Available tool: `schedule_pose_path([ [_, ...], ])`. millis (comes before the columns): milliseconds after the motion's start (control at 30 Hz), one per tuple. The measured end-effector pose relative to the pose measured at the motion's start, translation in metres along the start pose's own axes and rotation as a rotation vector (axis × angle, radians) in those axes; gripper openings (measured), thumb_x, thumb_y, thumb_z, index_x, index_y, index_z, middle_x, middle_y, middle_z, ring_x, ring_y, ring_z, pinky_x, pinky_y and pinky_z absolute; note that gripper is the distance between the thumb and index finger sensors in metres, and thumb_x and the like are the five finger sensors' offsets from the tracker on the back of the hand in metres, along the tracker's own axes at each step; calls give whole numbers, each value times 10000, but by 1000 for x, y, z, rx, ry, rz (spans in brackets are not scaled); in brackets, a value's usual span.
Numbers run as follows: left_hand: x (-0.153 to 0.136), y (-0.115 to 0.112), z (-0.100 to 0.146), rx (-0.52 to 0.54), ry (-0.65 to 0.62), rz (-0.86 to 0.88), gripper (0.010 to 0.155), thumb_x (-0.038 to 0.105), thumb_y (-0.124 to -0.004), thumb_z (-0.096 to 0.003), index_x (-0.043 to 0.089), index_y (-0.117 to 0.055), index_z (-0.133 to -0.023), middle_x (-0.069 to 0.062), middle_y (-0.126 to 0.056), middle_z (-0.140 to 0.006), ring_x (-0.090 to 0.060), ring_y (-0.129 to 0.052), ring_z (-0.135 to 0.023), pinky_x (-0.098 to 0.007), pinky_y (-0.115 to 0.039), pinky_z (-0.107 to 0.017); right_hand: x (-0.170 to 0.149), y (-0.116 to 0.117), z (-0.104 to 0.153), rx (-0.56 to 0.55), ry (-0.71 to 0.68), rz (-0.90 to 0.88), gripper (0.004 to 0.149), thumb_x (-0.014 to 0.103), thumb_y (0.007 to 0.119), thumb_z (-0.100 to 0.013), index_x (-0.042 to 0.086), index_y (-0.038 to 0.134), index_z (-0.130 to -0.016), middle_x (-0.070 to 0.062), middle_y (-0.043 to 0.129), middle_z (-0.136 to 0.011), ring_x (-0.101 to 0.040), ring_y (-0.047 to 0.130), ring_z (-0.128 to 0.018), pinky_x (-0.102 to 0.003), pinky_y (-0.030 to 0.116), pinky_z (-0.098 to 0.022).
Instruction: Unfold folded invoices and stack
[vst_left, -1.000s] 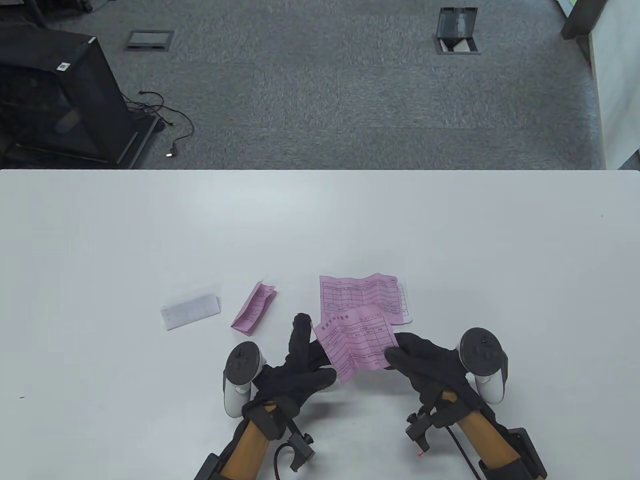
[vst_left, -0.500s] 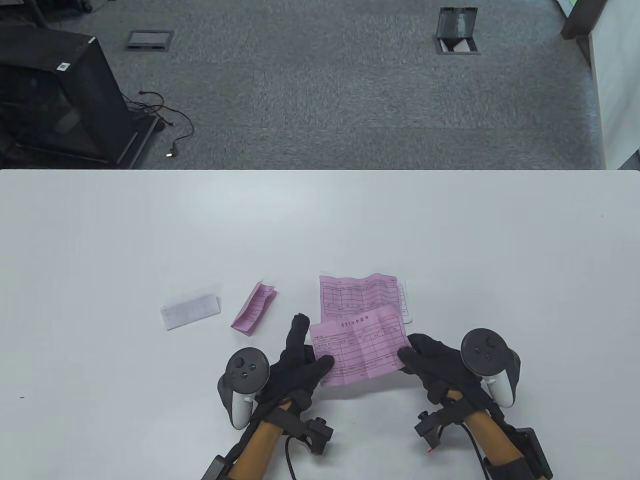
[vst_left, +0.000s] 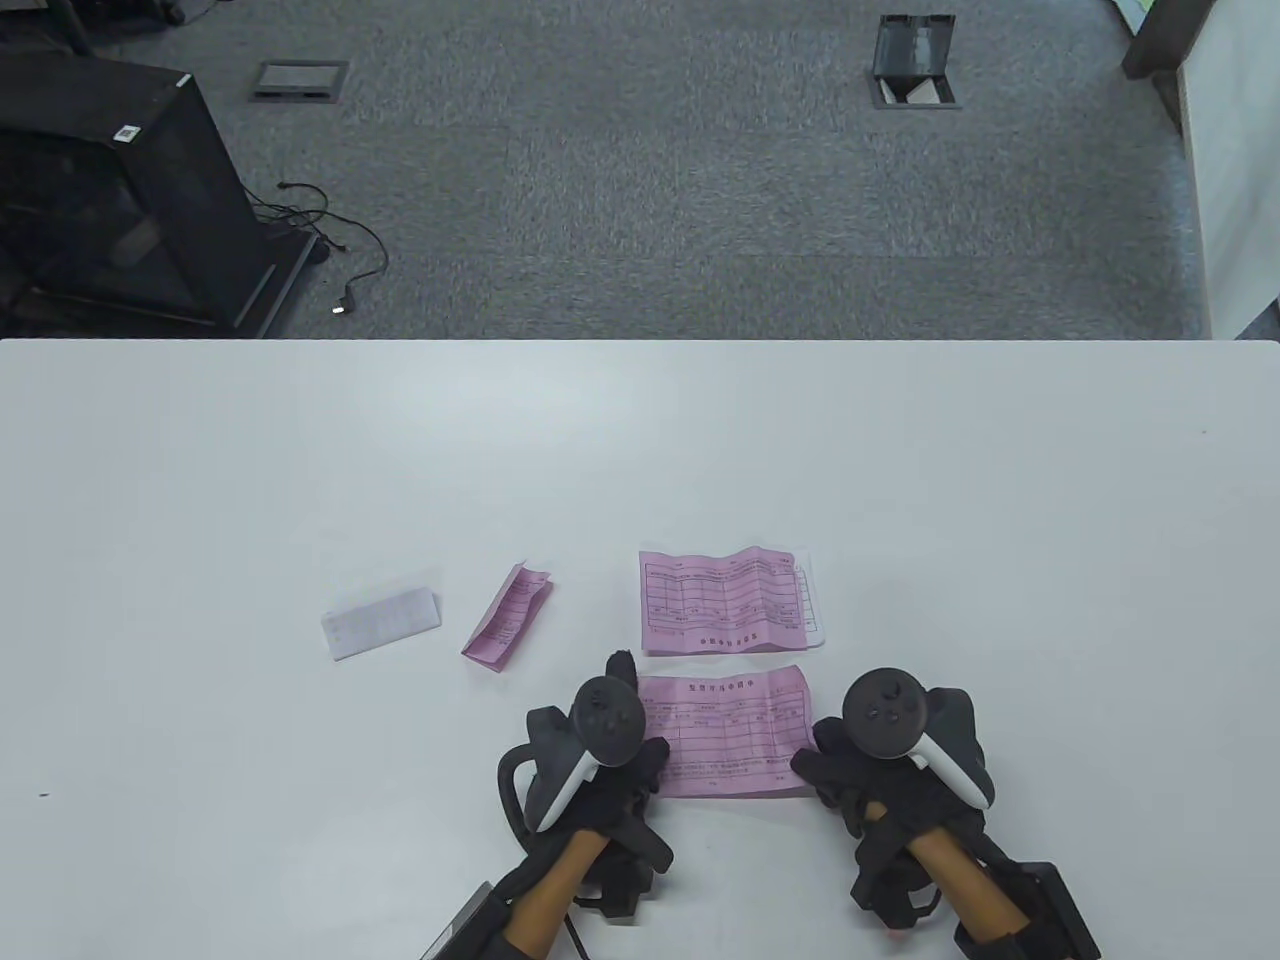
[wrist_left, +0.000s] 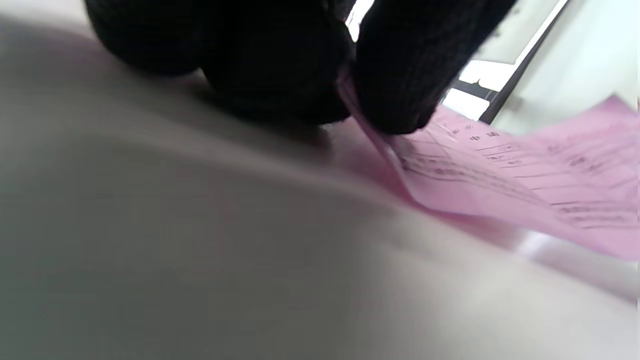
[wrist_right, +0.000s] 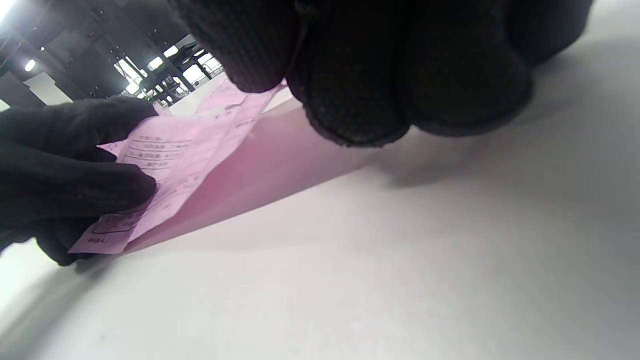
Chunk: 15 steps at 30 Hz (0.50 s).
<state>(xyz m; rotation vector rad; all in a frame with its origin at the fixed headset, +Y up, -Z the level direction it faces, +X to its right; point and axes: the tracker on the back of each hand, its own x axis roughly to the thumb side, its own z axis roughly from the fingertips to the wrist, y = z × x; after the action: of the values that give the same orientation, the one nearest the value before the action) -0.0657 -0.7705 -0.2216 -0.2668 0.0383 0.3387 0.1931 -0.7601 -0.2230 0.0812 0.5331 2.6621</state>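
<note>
table view: an unfolded pink invoice (vst_left: 735, 733) spans the gap between the left hand (vst_left: 610, 765) and the right hand (vst_left: 860, 775), near the front edge of the white table (vst_left: 640, 450). left hand pinches the sheet's left edge; right hand pinches its right edge, so the paper lies wholly between the two grips with its printed face up. just beyond it, apart by a narrow strip of table, lies the stack (vst_left: 730, 602) of opened sheets, a pink one on top and a white margin showing at its right side. to the left of the stack lie a folded pink invoice (vst_left: 507, 628) and, further left, a folded white invoice (vst_left: 381, 621), neither touched.

left wrist view: the thumb and fingers (wrist_left: 405, 75) clamp the sheet's edge (wrist_left: 500, 180), which slopes down to the table.

right wrist view: the fingers (wrist_right: 350, 70) close on the sheet's near edge, while the left hand (wrist_right: 65, 175) grips the far end of the pink sheet (wrist_right: 170, 170).
</note>
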Motion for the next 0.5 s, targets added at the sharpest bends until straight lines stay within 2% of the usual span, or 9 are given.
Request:
schedule_pose_path([
  [67, 7, 0, 2, -4, 6, -174, 940, 418, -892, -473, 186, -263, -1133, -13, -862, -760, -134, -908, -497, -392, -812, -427, 0, 0, 0, -2, 2, 10, 375, 419, 736, -480, 164, 826, -739, -33, 968, -501, -263, 966, -411, -504, 702, -550],
  [167, 14, -1, 8, 45, -25, -270, 941, 458, -879, -477, 254, -248, -1143, -127, -738, -947, -225, -847, -669, -451, -744, -547, 0, -1, 1, 0, 9, 24, 376, 420, 736, -480, 161, 828, -736, -33, 970, -494, -262, 967, -405, -502, 706, -546],
  [200, 15, -2, 9, 46, -40, -296, 905, 465, -868, -486, 294, -273, -1146, -164, -645, -1041, -270, -802, -753, -467, -709, -599, -1, -1, 1, 1, 10, 28, 375, 419, 735, -481, 159, 829, -734, -33, 971, -493, -262, 967, -404, -502, 706, -546],
  [267, 16, -3, 11, 41, -68, -335, 755, 475, -846, -497, 380, -423, -1116, -180, -512, -1130, -376, -637, -967, -483, -651, -669, -1, -2, 1, 12, 8, 35, 375, 419, 733, -482, 158, 830, -733, -34, 971, -493, -264, 967, -405, -502, 705, -546],
  [433, 15, -5, 13, 24, -80, -365, 580, 501, -814, -494, 407, -629, -1035, -193, -491, -1175, -440, -568, -1022, -522, -616, -697, -3, -2, 1, 54, 11, 64, 375, 421, 731, -483, 159, 833, -730, -36, 973, -494, -267, 968, -408, -503, 703, -549],
  [500, 11, -5, 11, -11, -79, -340, 597, 520, -796, -486, 419, -613, -1045, -201, -457, -1198, -467, -539, -1033, -541, -601, -705, -4, -3, 1, 78, 17, 72, 381, 426, 727, -485, 157, 832, -734, -38, 974, -498, -271, 968, -414, -506, 701, -550],
])
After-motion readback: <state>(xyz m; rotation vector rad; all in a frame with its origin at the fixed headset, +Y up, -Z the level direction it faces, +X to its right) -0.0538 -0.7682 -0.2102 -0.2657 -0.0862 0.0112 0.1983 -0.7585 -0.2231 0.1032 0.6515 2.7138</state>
